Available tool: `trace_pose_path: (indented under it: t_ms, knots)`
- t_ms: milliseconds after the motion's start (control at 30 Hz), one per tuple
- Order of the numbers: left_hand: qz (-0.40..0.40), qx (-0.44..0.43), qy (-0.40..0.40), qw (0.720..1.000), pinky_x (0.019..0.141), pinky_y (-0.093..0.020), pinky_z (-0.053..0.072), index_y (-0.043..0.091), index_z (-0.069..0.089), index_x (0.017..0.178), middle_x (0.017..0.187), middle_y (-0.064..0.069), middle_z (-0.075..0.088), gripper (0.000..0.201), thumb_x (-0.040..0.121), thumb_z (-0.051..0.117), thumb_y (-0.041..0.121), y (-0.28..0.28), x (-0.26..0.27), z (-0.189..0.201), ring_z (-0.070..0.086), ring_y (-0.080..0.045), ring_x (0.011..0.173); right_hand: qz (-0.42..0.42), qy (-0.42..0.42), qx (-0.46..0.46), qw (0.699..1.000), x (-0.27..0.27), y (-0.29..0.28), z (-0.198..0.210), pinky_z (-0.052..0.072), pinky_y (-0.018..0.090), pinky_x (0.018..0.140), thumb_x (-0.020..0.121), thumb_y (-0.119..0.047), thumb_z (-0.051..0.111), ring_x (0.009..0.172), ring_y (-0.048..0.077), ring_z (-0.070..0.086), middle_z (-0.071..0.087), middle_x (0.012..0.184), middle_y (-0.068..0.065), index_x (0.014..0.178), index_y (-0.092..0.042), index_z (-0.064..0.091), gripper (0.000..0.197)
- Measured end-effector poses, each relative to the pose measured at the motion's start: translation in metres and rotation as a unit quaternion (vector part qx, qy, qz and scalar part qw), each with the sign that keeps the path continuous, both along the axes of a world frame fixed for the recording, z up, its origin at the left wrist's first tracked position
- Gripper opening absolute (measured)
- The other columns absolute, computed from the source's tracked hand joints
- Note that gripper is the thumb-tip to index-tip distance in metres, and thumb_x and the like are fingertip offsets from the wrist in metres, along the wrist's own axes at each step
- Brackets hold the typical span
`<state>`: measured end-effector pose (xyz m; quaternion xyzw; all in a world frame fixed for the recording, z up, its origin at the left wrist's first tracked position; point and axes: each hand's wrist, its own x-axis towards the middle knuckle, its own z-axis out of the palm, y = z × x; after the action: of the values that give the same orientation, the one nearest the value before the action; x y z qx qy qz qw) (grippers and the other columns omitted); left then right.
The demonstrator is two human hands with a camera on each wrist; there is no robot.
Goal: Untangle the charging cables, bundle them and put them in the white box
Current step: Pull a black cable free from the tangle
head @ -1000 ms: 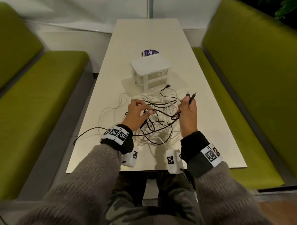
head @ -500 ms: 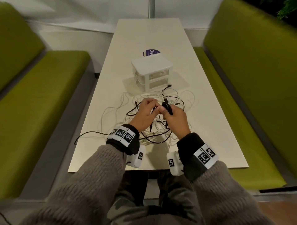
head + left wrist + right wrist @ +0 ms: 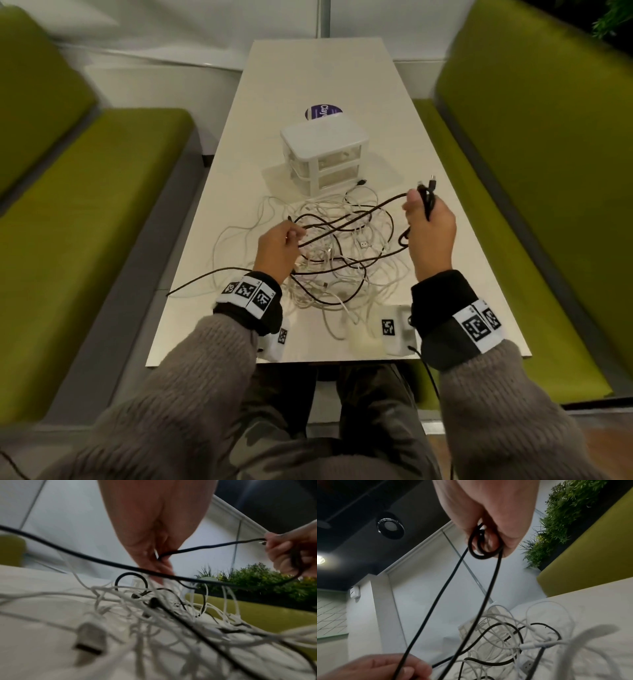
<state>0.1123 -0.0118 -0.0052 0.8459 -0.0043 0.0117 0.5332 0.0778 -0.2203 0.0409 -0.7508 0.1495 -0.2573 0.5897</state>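
Observation:
A tangle of white cables [image 3: 342,253] and black cables lies on the white table [image 3: 308,68] in front of the white drawer box [image 3: 323,150]. My right hand [image 3: 430,222], raised at the right, grips short loops of a black cable [image 3: 363,212] with its plug ends [image 3: 428,185] sticking up; the loops [image 3: 481,545] show under the fingers in the right wrist view. My left hand [image 3: 279,245] pinches the same black cable [image 3: 197,547] over the pile's left side. The cable runs taut between both hands.
Green benches [image 3: 85,205] flank the table on both sides. A purple round sticker [image 3: 322,111] lies behind the box. A white charger block [image 3: 363,339] sits near the table's front edge. One black cable end [image 3: 191,284] trails off the left edge.
Half a second ago both hands met over the pile. They have since drawn apart: the right hand moved up and right with the black loops, the left slid left along the cable.

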Motion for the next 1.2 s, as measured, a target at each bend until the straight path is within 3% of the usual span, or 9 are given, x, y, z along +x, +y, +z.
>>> trace_pose_path:
  t_ms: [100,167,267,400,533,600,667,900,1200]
  knots:
    - [-0.003,0.222,-0.098,0.97,0.095,-0.027,0.03,0.013,0.069,0.098,0.124,-0.014,0.049,0.023,0.091,0.047,0.01,-0.005,0.0,-0.001,0.041,-0.03,0.116,0.027,-0.008,0.01,1.0,0.0,0.008,-0.003,0.04,0.025,0.064,0.1,-0.03,0.049,0.065,0.008,0.046,0.051,0.07,-0.006,0.084,-0.011,0.055,0.025]
    - [-0.071,0.185,-0.157,0.967,0.102,-0.029,0.023,0.017,0.063,0.115,0.134,-0.007,0.046,0.03,0.094,0.042,0.023,-0.018,-0.006,0.011,0.032,-0.019,0.123,0.064,-0.005,0.017,0.998,0.0,0.017,-0.006,0.038,0.026,0.061,0.1,-0.03,0.049,0.061,0.009,0.044,0.048,0.066,-0.005,0.082,-0.012,0.054,0.025]
    - [-0.243,0.122,-0.095,0.958,0.109,-0.028,0.019,0.015,0.053,0.128,0.13,-0.001,0.053,0.036,0.098,0.043,0.032,-0.035,-0.015,0.022,0.039,-0.01,0.122,0.098,-0.009,0.058,0.993,0.0,0.028,-0.007,0.037,0.021,0.055,0.101,-0.029,0.047,0.056,0.005,0.043,0.049,0.065,-0.005,0.076,-0.019,0.051,0.027]
    - [-0.295,0.235,-0.055,0.924,0.114,-0.053,0.003,0.014,0.064,0.101,0.078,0.008,0.058,0.034,0.1,0.036,0.032,-0.029,-0.013,0.009,0.056,-0.02,0.098,0.094,-0.033,0.119,0.988,0.001,0.026,0.002,0.034,0.016,0.052,0.102,-0.028,0.044,0.055,0.004,0.042,0.048,0.065,-0.004,0.075,-0.019,0.049,0.029]
    - [-0.282,0.264,-0.003,0.922,0.113,-0.055,-0.002,0.023,0.058,0.066,0.074,0.015,0.047,0.055,0.093,0.025,0.058,-0.01,-0.012,-0.002,0.042,-0.015,0.099,0.033,-0.065,0.211,0.975,0.002,0.004,0.016,0.033,0.015,0.051,0.103,-0.026,0.042,0.055,0.003,0.041,0.047,0.065,-0.005,0.077,-0.019,0.048,0.028]
    - [-0.254,0.166,0.0,0.953,0.11,-0.054,0.017,0.029,0.05,0.065,0.075,0.012,0.052,0.05,0.087,0.021,0.064,-0.003,-0.008,-0.002,0.047,-0.014,0.089,-0.007,-0.075,0.222,0.972,0.001,-0.006,0.016,0.033,0.017,0.052,0.103,-0.027,0.041,0.055,0.003,0.04,0.045,0.064,-0.006,0.077,-0.02,0.048,0.028]
    - [-0.219,0.046,-0.004,0.975,0.095,-0.034,0.036,0.026,0.055,0.073,0.077,0.011,0.055,0.04,0.095,0.028,0.047,0.0,-0.003,0.0,0.051,-0.001,0.079,-0.029,-0.069,0.213,0.974,0.0,-0.009,0.011,0.031,0.019,0.052,0.103,-0.029,0.041,0.056,0.003,0.04,0.044,0.063,-0.007,0.076,-0.021,0.048,0.029]
    - [-0.201,0.054,-0.154,0.966,0.068,-0.006,0.032,0.012,0.061,0.079,0.072,0.011,0.05,0.029,0.098,0.041,0.018,-0.022,-0.008,0.017,0.045,0.007,0.071,0.09,0.045,0.11,0.989,-0.008,0.03,-0.015,0.032,0.02,0.055,0.096,-0.042,0.052,0.058,0.007,0.039,0.043,0.064,-0.007,0.074,-0.019,0.052,0.032]
    - [-0.176,0.034,-0.129,0.975,0.054,-0.015,0.029,0.017,0.045,0.074,0.062,0.01,0.042,0.026,0.099,0.04,0.022,-0.038,-0.014,0.03,0.037,-0.004,0.057,0.18,0.055,0.009,0.982,-0.016,0.05,-0.017,0.041,0.028,0.063,0.091,-0.039,0.061,0.065,0.01,0.048,0.056,0.068,0.005,0.078,-0.006,0.06,0.036]
